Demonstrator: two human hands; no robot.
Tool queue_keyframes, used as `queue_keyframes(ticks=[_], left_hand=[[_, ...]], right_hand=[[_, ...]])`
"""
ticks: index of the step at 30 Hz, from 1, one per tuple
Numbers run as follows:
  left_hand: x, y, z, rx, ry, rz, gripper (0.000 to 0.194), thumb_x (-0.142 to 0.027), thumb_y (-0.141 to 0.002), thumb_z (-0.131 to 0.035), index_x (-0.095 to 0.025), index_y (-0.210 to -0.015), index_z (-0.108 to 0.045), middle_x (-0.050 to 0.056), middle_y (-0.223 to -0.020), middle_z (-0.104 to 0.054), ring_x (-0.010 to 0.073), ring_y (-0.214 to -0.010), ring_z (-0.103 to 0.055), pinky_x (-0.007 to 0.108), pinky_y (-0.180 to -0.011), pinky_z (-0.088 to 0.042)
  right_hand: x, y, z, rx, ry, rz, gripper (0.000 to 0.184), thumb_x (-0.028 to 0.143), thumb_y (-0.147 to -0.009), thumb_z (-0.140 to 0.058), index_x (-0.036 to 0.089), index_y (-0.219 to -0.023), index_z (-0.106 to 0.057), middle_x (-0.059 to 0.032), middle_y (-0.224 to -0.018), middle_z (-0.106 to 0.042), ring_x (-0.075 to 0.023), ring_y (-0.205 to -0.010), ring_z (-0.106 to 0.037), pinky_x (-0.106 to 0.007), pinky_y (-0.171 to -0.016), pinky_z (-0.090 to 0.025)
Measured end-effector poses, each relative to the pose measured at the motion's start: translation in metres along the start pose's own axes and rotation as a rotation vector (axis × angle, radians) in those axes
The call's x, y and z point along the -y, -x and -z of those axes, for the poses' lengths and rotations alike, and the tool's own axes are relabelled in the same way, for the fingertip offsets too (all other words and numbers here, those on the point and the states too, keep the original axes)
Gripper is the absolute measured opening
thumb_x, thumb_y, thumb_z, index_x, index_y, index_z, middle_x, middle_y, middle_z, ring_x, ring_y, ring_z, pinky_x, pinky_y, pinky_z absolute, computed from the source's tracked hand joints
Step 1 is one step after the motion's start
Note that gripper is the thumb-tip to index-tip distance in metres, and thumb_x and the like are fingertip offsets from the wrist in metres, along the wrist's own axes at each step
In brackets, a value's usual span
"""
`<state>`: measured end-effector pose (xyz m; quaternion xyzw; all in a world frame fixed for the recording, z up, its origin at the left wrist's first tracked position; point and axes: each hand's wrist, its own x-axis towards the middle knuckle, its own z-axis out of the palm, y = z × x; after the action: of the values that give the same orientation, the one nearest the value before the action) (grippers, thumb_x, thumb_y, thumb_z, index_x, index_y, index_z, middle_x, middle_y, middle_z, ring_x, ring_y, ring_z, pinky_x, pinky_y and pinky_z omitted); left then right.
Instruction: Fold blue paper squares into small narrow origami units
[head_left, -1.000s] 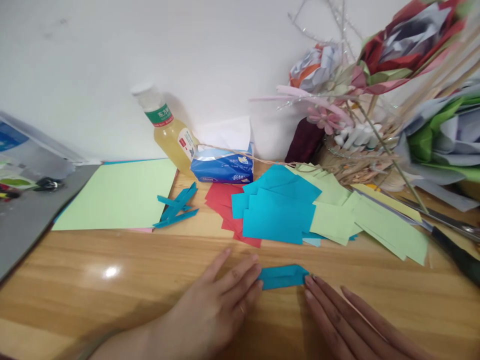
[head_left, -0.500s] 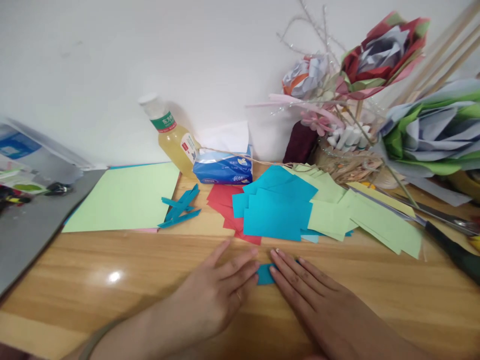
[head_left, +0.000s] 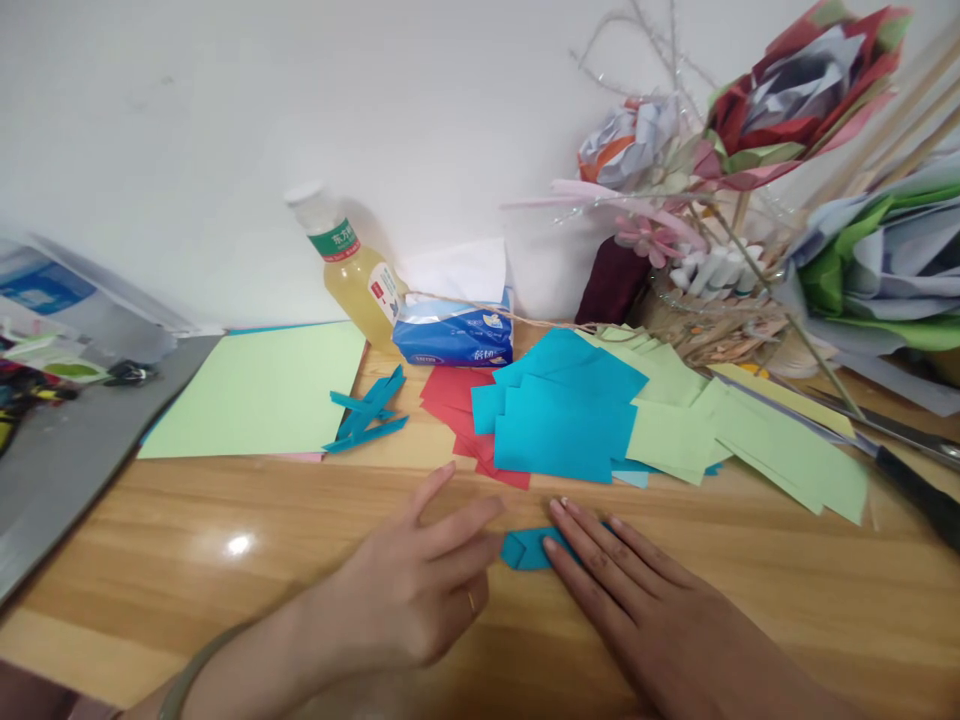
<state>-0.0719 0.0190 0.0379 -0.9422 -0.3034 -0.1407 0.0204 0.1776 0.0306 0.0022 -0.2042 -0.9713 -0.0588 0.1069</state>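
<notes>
A folded blue strip of paper (head_left: 527, 549) lies flat on the table (head_left: 300, 530), toward its near edge. The right hand (head_left: 637, 600) lies palm down with straight fingers over the strip's right part, probably to keep it from sliding and the folds flat; it grasps nothing. The left hand (head_left: 427, 575) is loosely spread, its fingertips at the strip's left end, empty as far as I can see; whether they touch the paper I cannot tell. That end shows, with a small folded corner, seemingly left uncovered so the left fingers can get at it.

Beyond the hands, toward the table's back edge, blue sheets (head_left: 566, 430) overlap red sheets (head_left: 442, 395) and green slips (head_left: 667, 435), perhaps kept within reach. Left of them, narrow blue pieces (head_left: 367, 410) lie partly on a large green sheet (head_left: 255, 390). A tissue pack (head_left: 454, 340) and a bottle (head_left: 356, 290) stand by the wall.

Toward the table's right edge, a black handle (head_left: 915, 495), scissors (head_left: 919, 430) and paper flowers (head_left: 802, 100) crowd that side; nothing stands between the hands and the strip.
</notes>
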Motion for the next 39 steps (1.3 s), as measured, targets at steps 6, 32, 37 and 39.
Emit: queue_keyframes(ticks=[6, 32, 37, 39], left_hand=[[-0.004, -0.002, -0.008, 0.05, -0.038, -0.031, 0.025, -0.02, -0.096, -0.039, -0.017, -0.106, -0.062, 0.001, -0.09, -0.065, 0.0152, -0.104, -0.051, 0.043, -0.113, 0.003], [-0.014, 0.001, -0.023, -0.045, -0.088, 0.024, 0.019, -0.02, -0.092, -0.049, -0.014, -0.102, -0.063, 0.003, -0.113, -0.064, 0.0226, -0.124, -0.04, 0.047, -0.113, -0.005], [-0.016, -0.008, -0.034, -0.138, -0.12, 0.039, 0.01, -0.018, -0.089, -0.053, -0.015, -0.087, -0.063, 0.001, -0.089, -0.066, 0.0205, -0.11, -0.051, 0.042, -0.11, -0.021], [-0.017, -0.013, -0.037, -0.151, -0.143, 0.057, 0.011, -0.016, -0.087, -0.053, -0.015, -0.082, -0.062, 0.0, -0.08, -0.063, 0.0197, -0.104, -0.054, 0.041, -0.109, -0.023]], right_hand=[[-0.001, 0.002, -0.002, 0.008, -0.035, -0.016, 0.096, 0.072, -0.064, -0.058, 0.005, -0.131, -0.044, -0.024, -0.138, -0.039, -0.0319, -0.125, -0.04, -0.041, -0.089, -0.043], [-0.024, 0.01, 0.008, -0.049, -0.02, -0.018, 0.054, 0.049, -0.083, -0.05, 0.014, -0.124, -0.053, -0.0131, -0.133, -0.049, -0.0274, -0.122, -0.044, -0.043, -0.089, -0.044], [-0.028, 0.002, 0.001, -0.144, -0.148, -0.145, 0.02, 0.018, -0.091, -0.044, 0.018, -0.099, -0.062, -0.0078, -0.111, -0.061, -0.0214, -0.107, -0.053, -0.038, -0.088, -0.044], [-0.028, 0.001, 0.0, -0.131, -0.191, -0.133, 0.021, 0.017, -0.093, -0.04, 0.017, -0.096, -0.061, -0.0058, -0.094, -0.063, -0.0189, -0.09, -0.057, -0.034, -0.078, -0.046]])
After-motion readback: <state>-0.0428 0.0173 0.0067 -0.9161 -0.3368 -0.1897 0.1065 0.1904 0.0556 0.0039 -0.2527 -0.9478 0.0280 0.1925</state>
